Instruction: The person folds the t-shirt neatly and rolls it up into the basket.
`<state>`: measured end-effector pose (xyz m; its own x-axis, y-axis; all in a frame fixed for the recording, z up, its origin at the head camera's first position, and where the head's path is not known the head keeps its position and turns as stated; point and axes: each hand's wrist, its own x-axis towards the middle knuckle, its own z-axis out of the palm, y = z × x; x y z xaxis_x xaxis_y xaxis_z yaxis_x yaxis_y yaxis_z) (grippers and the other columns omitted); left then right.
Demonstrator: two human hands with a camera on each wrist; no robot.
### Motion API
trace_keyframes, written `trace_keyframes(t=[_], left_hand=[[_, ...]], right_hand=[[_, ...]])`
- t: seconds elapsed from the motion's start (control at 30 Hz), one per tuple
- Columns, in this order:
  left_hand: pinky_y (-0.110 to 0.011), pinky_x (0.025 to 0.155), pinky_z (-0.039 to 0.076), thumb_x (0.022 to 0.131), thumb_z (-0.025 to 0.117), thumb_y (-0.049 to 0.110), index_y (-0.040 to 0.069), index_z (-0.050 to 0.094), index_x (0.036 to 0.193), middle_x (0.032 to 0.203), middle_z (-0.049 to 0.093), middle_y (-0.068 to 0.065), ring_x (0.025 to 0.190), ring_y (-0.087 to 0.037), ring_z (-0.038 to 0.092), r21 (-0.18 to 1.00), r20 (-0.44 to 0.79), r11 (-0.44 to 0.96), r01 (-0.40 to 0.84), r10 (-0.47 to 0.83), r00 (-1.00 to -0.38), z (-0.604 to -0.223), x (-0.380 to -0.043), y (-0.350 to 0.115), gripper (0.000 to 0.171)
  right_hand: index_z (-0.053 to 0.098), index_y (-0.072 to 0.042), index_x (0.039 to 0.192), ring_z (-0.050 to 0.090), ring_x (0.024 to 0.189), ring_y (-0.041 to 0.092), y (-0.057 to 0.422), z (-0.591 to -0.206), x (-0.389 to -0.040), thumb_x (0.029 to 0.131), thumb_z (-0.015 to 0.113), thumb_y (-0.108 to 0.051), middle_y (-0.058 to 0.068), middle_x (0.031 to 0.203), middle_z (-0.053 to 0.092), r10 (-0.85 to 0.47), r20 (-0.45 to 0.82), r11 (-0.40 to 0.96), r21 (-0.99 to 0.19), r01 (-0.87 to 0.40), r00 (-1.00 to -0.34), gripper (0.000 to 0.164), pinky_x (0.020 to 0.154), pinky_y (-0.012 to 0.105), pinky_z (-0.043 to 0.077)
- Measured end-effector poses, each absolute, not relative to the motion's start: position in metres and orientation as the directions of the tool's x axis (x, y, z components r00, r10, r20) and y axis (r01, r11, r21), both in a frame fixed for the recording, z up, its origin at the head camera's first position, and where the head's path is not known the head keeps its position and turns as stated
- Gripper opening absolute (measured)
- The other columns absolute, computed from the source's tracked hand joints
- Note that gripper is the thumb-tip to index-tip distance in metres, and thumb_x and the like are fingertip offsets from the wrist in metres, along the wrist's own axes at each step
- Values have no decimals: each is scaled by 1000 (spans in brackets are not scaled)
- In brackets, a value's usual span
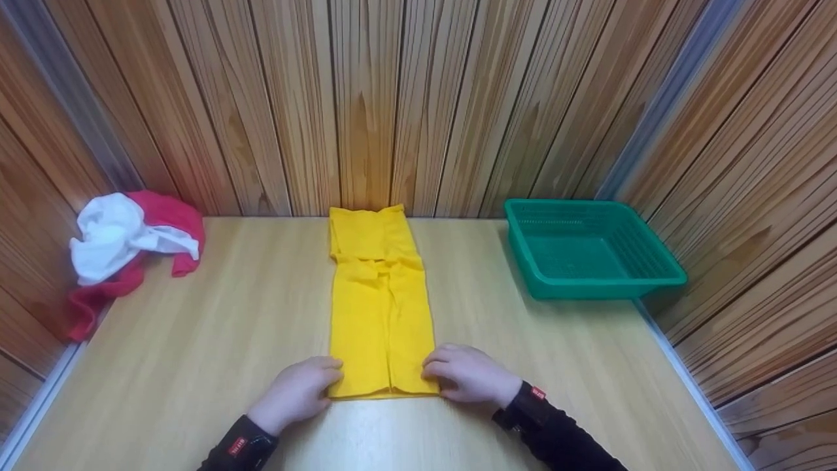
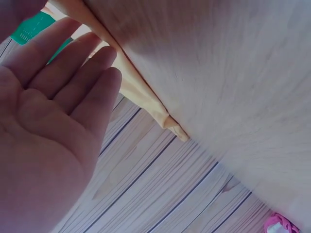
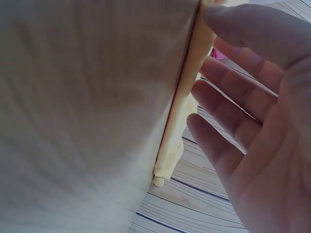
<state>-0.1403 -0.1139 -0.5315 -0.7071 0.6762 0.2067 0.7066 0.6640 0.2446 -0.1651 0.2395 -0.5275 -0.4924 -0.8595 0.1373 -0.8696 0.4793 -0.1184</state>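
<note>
A yellow garment (image 1: 379,307) lies folded into a long narrow strip on the table, with a lengthwise seam in its near half and a crosswise crease farther up. At its near left corner is my left hand (image 1: 302,391), fingertips right at the side edge. My right hand (image 1: 472,374) is at the near right corner in the same way, its fingertips over the edge. Each wrist view shows fairly straight, relaxed fingers beside the thin side of the garment (image 2: 141,90). In the right wrist view the thumb (image 3: 243,24) meets its near end.
A green plastic basket (image 1: 611,282) stands at the back right of the table (image 1: 248,314). Crumpled white cloth (image 1: 108,235) and red cloth (image 1: 171,219) lie heaped at the back left. Wood-panelled walls (image 1: 366,104) border the table at the back and both sides.
</note>
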Motion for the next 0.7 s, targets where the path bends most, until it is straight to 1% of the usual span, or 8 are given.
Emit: trace_keyframes(t=[0.07, 0.13, 0.2, 0.27, 0.33, 0.47, 0.6, 0.7], left_hand=[[-46, 90, 50, 66, 80, 0, 7, 65, 81, 108, 70, -14, 102, -33, 64, 225, 234, 661, 716, 676, -698, -532, -141, -113, 22], [-43, 82, 53, 65, 79, -1, 9, 61, 75, 97, 70, -10, 92, -29, 65, 205, 269, 655, 728, 677, -685, -533, -140, -112, 23], [-39, 72, 52, 64, 78, -2, 11, 59, 72, 85, 65, -4, 81, -25, 62, 188, 306, 643, 742, 680, -667, -534, -139, -111, 24], [-35, 64, 49, 62, 76, -4, 11, 57, 71, 78, 56, 0, 73, -20, 55, 175, 337, 632, 754, 681, -650, -536, -138, -112, 26], [-33, 61, 47, 61, 75, -6, 11, 56, 71, 77, 52, 2, 71, -18, 52, 172, 356, 624, 762, 682, -639, -536, -137, -112, 27], [-32, 60, 45, 62, 76, -8, 11, 57, 72, 78, 50, 2, 70, -17, 49, 163, 357, 628, 761, 682, -638, -536, -136, -111, 28], [-29, 56, 40, 67, 74, -6, 12, 57, 72, 75, 45, 4, 66, -14, 43, 155, 335, 643, 750, 680, -652, -538, -139, -109, 25], [-27, 55, 36, 69, 72, -6, 12, 56, 70, 74, 43, 4, 63, -13, 39, 160, 348, 642, 750, 674, -652, -539, -141, -108, 24]], right_hand=[[68, -18, 114, 57, 108, 16, 240, -528, -164, 81, 79, -18, -2, 117, 63, -862, 129, 478, -117, -871, -490, 35, 94, 32, 47], [68, -19, 111, 57, 107, 15, 240, -528, -163, 81, 79, -17, -3, 116, 63, -865, 122, 474, -118, -873, -486, 33, 93, 31, 48], [68, -20, 108, 57, 105, 14, 240, -529, -163, 80, 79, -16, -4, 114, 62, -868, 122, 469, -119, -875, -481, 30, 92, 30, 48], [67, -20, 105, 57, 103, 14, 239, -529, -162, 79, 78, -14, -4, 111, 62, -874, 135, 456, -107, -883, -467, 28, 90, 29, 48], [67, -20, 101, 58, 100, 14, 238, -529, -162, 79, 78, -13, -4, 108, 63, -877, 162, 444, -91, -892, -453, 26, 87, 28, 48], [67, -18, 95, 59, 94, 15, 236, -529, -163, 78, 77, -10, -3, 101, 62, -874, 201, 439, -66, -896, -442, 22, 83, 28, 49], [65, -18, 92, 58, 90, 14, 234, -530, -163, 78, 77, -11, -4, 98, 62, -863, 183, 463, -81, -883, -470, 19, 80, 28, 49], [65, -19, 90, 58, 88, 13, 232, -529, -164, 79, 78, -13, -5, 96, 61, -860, 162, 475, -90, -875, -483, 18, 77, 28, 49]])
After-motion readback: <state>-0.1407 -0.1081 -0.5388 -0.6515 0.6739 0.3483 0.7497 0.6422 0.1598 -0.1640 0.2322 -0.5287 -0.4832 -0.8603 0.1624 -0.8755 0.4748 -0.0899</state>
